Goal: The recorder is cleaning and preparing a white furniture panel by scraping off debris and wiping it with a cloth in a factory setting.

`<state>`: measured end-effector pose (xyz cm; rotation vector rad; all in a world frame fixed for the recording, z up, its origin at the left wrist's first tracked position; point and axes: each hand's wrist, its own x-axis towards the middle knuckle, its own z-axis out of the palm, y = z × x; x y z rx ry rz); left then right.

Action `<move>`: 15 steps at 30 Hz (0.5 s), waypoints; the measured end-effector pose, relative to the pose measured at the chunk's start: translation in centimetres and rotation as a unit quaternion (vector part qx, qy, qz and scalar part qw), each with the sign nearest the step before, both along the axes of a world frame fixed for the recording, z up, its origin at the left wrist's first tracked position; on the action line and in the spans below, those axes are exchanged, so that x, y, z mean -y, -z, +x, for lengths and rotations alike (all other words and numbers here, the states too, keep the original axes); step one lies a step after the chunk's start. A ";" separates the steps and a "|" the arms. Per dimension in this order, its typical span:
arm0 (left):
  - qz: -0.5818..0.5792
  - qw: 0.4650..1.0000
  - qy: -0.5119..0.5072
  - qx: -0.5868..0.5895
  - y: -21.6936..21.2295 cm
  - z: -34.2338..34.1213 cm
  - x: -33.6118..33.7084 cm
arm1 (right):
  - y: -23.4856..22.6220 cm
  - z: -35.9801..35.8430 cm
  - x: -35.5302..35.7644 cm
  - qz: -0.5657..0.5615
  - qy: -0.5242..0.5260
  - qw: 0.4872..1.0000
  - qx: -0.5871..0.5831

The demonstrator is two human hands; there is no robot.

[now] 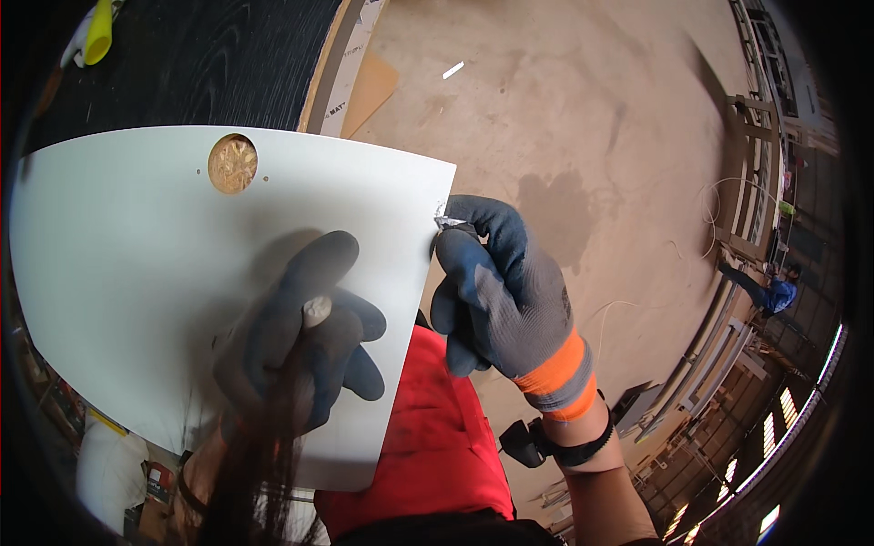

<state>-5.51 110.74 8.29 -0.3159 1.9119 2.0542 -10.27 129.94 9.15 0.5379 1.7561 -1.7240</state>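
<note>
A large white board with a round cut-out lies in front of me, its straight right side facing my right hand. My right hand, in a grey and blue glove with an orange cuff, is closed. Thumb and forefinger pinch a small, thin silvery piece against the board's right edge near the far corner; its exact kind is unclear. Small dark marks show on the board beside it. Over the board, my left hand, also gloved, is closed round a whitish stick with a rounded end; the rest is hidden.
Under the board's far part is a dark wood-grain surface, with a yellow tube-like thing at far left. A brown sheet and a white strip lie beyond. Far right, a person in blue is near racks; a pale cable trails there.
</note>
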 end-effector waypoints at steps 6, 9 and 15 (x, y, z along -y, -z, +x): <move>-0.076 0.996 0.035 -0.018 -1.2 -0.5 0.1 | -1.5 -1.7 -0.1 0.041 -0.092 0.995 0.022; -0.080 0.993 0.057 -0.060 -0.5 -0.5 0.2 | -1.2 -1.8 -0.3 0.056 -0.102 0.992 0.041; -0.062 0.998 0.031 0.007 -0.9 -0.4 0.4 | -1.3 -2.1 -0.1 0.045 -0.083 0.994 0.053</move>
